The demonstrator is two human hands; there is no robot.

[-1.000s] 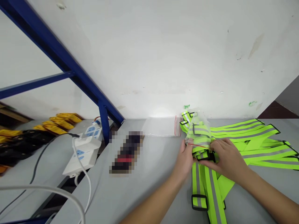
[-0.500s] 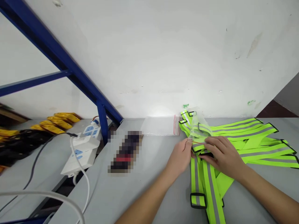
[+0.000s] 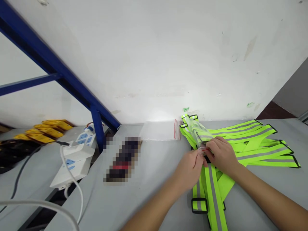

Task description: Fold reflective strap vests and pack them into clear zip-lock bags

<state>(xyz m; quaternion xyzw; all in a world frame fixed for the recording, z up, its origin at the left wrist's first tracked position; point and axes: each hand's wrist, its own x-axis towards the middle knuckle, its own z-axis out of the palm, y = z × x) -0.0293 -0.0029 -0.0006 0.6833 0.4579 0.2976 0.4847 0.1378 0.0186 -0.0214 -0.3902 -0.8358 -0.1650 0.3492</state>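
Observation:
My left hand (image 3: 190,166) and my right hand (image 3: 220,154) meet at the red-lined mouth of a clear plastic bag (image 3: 199,136) that holds a folded neon-yellow reflective vest. Both hands pinch the bag's opening edge. The bag lies on top of a pile of loose reflective vests (image 3: 250,144) spread over the grey table (image 3: 149,179). One vest strap (image 3: 211,195) runs toward me beneath my hands.
A stack of empty clear zip bags (image 3: 160,131) lies by the wall. A blurred dark object (image 3: 122,158) sits left of my hands. Further left are white power strips (image 3: 73,158) with cables, a blue frame post (image 3: 98,133) and yellow and black items (image 3: 40,133).
The bagged vest has been lowered onto the pile and flattened. My hands have drawn together at the bag's red-lined opening. The view has shifted slightly.

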